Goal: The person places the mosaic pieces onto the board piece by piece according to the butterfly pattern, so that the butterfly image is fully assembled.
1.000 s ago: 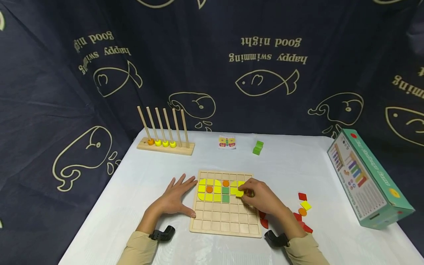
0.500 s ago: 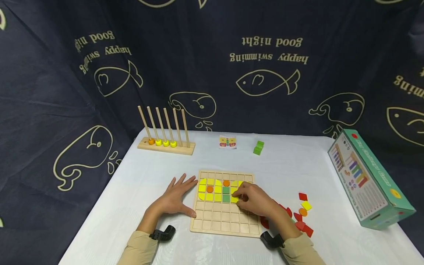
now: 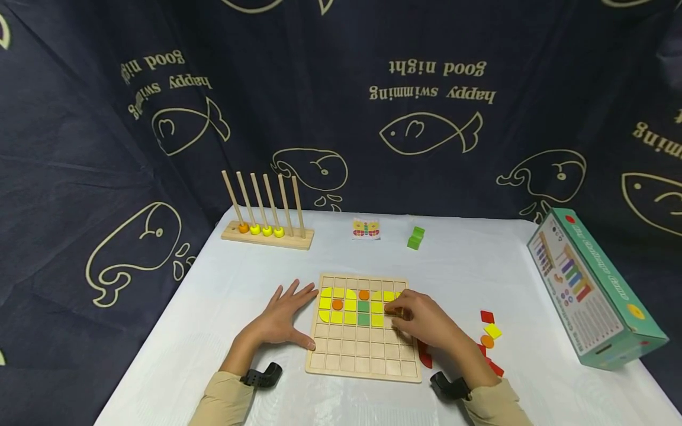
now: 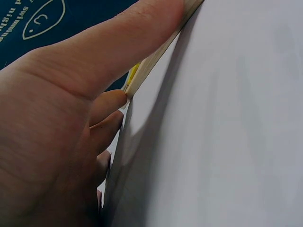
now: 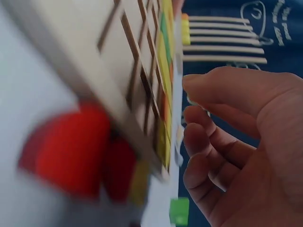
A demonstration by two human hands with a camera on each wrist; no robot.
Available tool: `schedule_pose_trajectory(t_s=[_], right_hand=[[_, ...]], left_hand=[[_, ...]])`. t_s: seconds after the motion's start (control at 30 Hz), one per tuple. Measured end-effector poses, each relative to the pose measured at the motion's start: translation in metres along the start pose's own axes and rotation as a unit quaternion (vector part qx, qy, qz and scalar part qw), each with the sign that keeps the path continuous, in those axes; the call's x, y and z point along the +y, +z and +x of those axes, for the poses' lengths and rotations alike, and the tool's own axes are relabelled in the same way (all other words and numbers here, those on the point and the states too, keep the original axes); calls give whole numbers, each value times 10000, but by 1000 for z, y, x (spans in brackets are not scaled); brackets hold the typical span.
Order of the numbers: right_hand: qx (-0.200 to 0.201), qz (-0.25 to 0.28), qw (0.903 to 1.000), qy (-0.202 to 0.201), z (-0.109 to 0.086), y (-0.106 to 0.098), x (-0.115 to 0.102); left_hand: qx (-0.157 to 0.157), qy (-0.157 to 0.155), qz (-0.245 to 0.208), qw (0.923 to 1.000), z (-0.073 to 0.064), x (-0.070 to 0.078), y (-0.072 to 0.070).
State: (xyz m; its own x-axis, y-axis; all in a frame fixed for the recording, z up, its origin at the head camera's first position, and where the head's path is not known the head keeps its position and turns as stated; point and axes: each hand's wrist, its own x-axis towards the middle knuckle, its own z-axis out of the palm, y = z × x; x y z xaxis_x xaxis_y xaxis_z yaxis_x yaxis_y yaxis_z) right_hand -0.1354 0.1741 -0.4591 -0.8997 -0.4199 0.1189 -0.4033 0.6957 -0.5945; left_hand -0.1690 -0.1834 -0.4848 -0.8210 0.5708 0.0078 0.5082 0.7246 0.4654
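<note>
With my left hand (image 3: 279, 320) spread against the board (image 3: 363, 364) to steady it, I should press squarely with my curled right hand (image 3: 423, 318), whose grip I cannot tell.

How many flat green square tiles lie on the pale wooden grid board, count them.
2 visible: the upper tile directly below a round orange tile, the lower tile directly below the upper. The right hand may hide others.
</note>
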Motion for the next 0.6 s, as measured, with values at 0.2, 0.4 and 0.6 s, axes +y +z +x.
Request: schedule_pose_trajectory(t_s=[0.2, 0.4, 0.6], right_hand=[[88, -172, 9984, 532, -17, -21, 16], [374, -196, 9954, 860, -42, -40, 39], [533, -4, 9888, 1397, -67, -56, 61]], left_hand=[[-5, -2, -6, 10000, 0, 1, 0], [12, 23, -14, 10000, 1, 1, 1], [41, 3, 19, 10000, 2, 0, 3]])
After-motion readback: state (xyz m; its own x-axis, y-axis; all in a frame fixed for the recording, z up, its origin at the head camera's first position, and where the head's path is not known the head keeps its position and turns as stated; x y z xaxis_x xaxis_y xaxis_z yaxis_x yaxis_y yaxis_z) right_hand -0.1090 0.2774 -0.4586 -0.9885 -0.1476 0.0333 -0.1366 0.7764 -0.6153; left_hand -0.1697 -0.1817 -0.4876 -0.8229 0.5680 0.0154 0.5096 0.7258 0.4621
